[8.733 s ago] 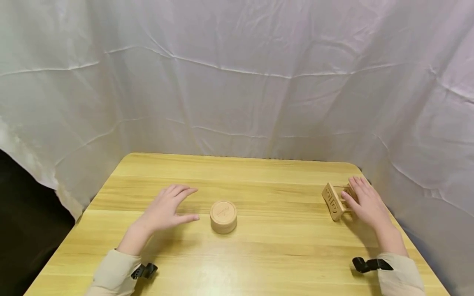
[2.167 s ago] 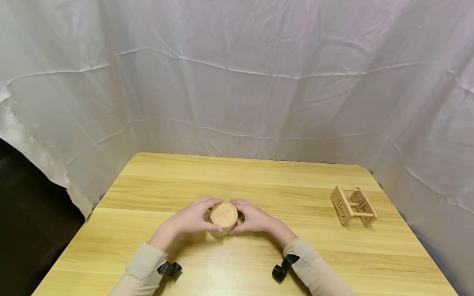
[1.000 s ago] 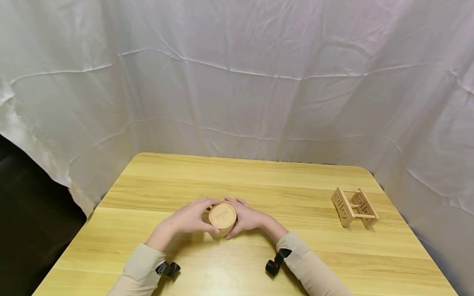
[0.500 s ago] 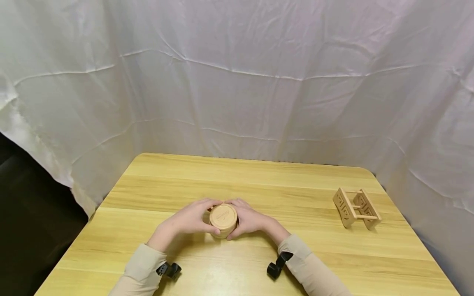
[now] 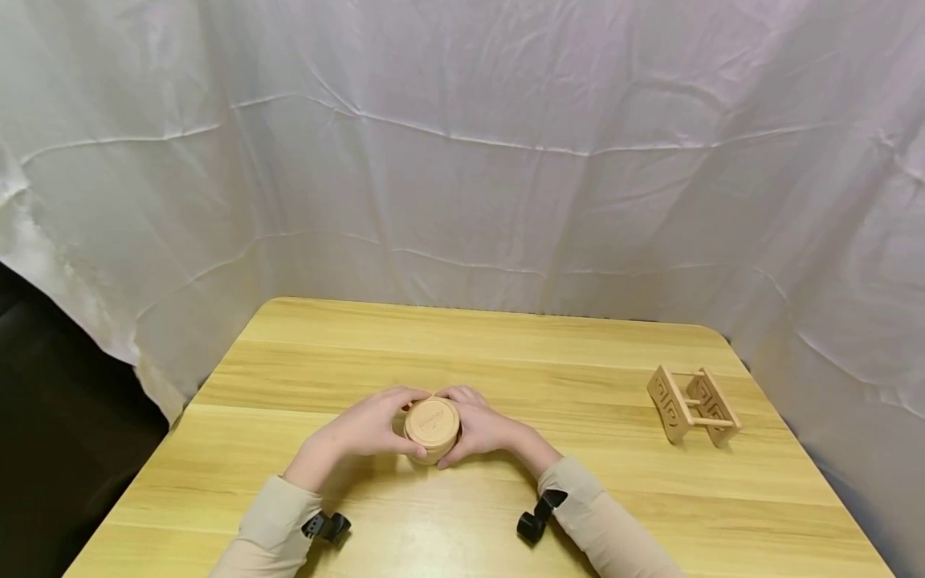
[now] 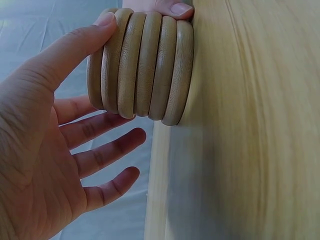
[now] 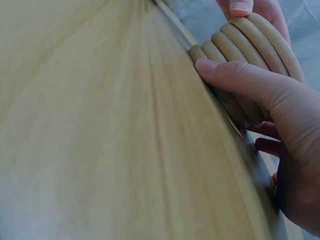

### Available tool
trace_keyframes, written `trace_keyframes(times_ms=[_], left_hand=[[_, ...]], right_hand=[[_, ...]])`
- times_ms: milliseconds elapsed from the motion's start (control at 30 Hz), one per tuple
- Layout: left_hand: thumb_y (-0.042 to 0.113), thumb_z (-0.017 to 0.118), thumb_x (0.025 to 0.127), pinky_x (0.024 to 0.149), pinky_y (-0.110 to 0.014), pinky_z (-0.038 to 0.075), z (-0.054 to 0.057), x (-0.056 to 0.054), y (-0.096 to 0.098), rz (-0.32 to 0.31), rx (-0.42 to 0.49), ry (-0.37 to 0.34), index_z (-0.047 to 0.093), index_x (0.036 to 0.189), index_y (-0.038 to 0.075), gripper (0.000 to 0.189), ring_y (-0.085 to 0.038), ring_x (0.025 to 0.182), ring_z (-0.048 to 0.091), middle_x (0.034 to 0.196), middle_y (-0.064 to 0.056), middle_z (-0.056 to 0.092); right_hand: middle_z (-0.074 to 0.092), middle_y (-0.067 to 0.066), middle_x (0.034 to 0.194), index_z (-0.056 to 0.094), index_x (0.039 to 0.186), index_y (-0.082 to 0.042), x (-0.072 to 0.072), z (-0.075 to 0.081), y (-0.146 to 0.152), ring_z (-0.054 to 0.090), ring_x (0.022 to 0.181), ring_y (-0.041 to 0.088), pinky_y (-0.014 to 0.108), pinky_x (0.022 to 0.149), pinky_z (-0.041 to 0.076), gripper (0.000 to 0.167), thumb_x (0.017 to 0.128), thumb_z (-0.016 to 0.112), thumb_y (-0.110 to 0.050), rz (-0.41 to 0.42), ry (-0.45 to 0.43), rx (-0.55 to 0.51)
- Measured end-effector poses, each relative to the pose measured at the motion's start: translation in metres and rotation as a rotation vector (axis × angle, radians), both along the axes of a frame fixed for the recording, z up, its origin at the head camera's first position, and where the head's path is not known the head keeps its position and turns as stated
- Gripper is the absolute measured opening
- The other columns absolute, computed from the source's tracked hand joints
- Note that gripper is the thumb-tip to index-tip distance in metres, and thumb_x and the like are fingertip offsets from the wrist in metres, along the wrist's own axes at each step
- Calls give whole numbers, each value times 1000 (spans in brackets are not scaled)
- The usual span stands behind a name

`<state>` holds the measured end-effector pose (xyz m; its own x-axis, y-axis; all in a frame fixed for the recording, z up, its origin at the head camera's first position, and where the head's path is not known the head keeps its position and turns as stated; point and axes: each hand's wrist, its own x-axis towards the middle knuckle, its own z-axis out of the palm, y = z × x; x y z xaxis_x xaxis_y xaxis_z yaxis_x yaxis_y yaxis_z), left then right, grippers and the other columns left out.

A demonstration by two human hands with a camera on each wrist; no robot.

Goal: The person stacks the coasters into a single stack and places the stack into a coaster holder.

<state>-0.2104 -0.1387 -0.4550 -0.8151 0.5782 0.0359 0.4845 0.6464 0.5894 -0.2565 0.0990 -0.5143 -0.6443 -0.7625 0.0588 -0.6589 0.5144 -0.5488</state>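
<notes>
A stack of several round wooden coasters (image 5: pixel 431 422) stands on the table, its top disc engraved with a faint mark. My left hand (image 5: pixel 364 425) grips the stack from the left. In the left wrist view its thumb lies on the upper coasters (image 6: pixel 127 62), while the lower fingers spread free. From the right, my right hand (image 5: pixel 480 428) holds the same stack, its thumb low near the bottom coasters (image 7: pixel 220 52) in the right wrist view. The discs sit slightly out of line with each other.
A wooden coaster rack (image 5: pixel 694 405) with carved side panels and thin crossbars stands at the right of the wooden table (image 5: pixel 578 498). Pale curtains (image 5: pixel 462 160) hang behind the table and at both sides. Dark space (image 5: pixel 50 425) shows at the left.
My right hand has left the rack and come over to the stack; my left hand has closed in on it too. Over the last second both hands stay round the stack with only slight shifts.
</notes>
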Motion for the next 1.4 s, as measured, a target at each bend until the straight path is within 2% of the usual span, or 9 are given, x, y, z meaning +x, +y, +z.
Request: trace_keyframes(times_ms=[200,400,600,867,1000,1233,1400], left_hand=[[55,80,71,104,-47,45,1,1,1,-2,-10,18,50,141,15,86,-21,120,57,137,-3,58],[56,79,72,105,-48,45,-1,1,3,-6,-15,39,49,142,15,87,-20,121,57,137,-2,58],[53,79,73,103,-44,47,-2,1,5,-21,12,38,47,143,12,87,-17,118,58,133,-2,60],[67,74,69,102,-46,47,-2,4,11,31,-4,55,47,144,13,96,-20,121,58,137,-4,58],[63,75,71,102,-45,47,-3,5,12,34,16,31,48,143,15,90,-21,122,57,135,-4,58],[57,79,72,106,-45,45,-6,4,12,20,83,-19,47,142,9,91,-24,126,55,141,-9,55],[52,80,73,96,-38,52,-10,3,12,2,148,-64,45,143,7,90,-24,119,58,142,-10,53]], right_hand=[[49,-6,138,48,140,-24,0,2,2,37,130,13,43,113,27,97,57,91,-47,-2,-13,-23],[52,-6,135,48,141,-22,1,4,7,39,127,11,38,110,36,96,57,90,-45,-10,-31,-37],[52,-4,134,48,141,-18,1,3,10,40,128,13,38,109,39,95,59,88,-48,-6,10,-17],[52,-3,134,49,139,-14,3,6,9,40,127,13,38,110,40,95,59,87,-48,-16,12,-5],[52,-3,134,49,139,-14,4,6,10,40,126,13,38,108,41,94,60,86,-48,-16,17,-2],[54,0,133,49,139,-12,6,5,14,42,125,15,40,106,43,93,61,84,-49,-11,61,-18],[55,-1,132,48,141,-13,9,5,18,43,124,14,39,106,43,95,61,82,-53,-19,100,-10]])
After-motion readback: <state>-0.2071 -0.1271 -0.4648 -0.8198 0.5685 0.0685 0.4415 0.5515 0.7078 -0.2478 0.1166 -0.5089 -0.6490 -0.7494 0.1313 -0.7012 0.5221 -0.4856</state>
